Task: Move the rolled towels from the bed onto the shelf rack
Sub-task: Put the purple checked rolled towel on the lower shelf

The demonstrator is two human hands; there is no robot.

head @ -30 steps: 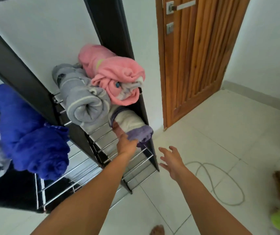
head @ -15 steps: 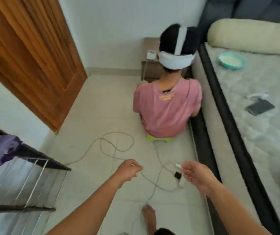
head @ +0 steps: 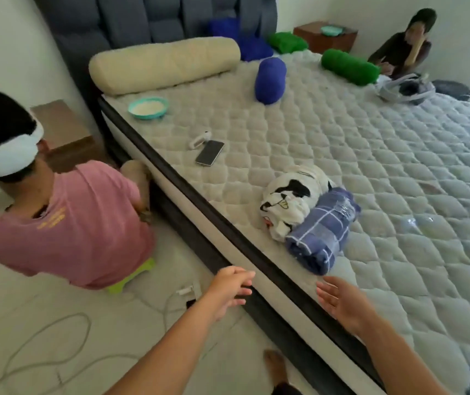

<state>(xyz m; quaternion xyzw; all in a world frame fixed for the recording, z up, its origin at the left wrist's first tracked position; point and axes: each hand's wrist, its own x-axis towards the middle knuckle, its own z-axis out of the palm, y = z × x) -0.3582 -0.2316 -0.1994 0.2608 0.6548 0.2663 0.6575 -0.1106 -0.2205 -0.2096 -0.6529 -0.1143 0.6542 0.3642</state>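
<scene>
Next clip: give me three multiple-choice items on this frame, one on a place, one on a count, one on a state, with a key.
1. The blue checked towel roll lies against:
A. the cream bolster
B. the black-and-white towel roll
C. the phone

2. How many green rolls lie on the bed?
A. one
B. two
C. four

3. The hands are:
A. both open and empty
B. both gripping a towel
C. one holding the phone

Key:
1 B, it touches the black-and-white towel roll near the mattress edge.
2 B, one green roll lies toward the far side and another by the headboard.
3 A, the left hand and right hand hold nothing.
</scene>
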